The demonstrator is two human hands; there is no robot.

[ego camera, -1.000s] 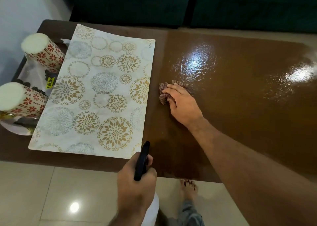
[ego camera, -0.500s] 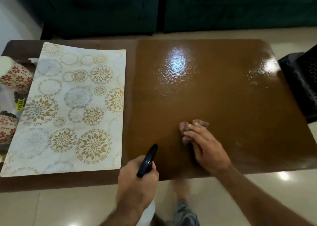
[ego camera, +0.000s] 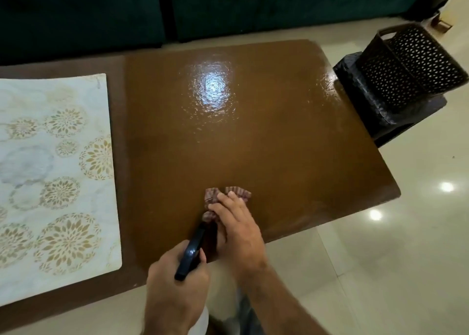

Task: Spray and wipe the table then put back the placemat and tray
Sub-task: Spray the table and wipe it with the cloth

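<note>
Striped maroon cloth (ego camera: 229, 197) is pressed flat on the glossy brown table (ego camera: 279, 136) by the right hand (ego camera: 237, 229), fingers (ego camera: 223, 209) nearly straight; the black-triggered spray bottle (ego camera: 191, 252) at seven o'clock is gripped by the left hand (ego camera: 175, 286), fingers curled.

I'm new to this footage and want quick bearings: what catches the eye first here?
The glossy brown table with a bright glare patch dominates. Near its front edge the right hand presses a crumpled cloth, beside the left hand gripping a spray bottle. A floral placemat lies at the left.
</note>
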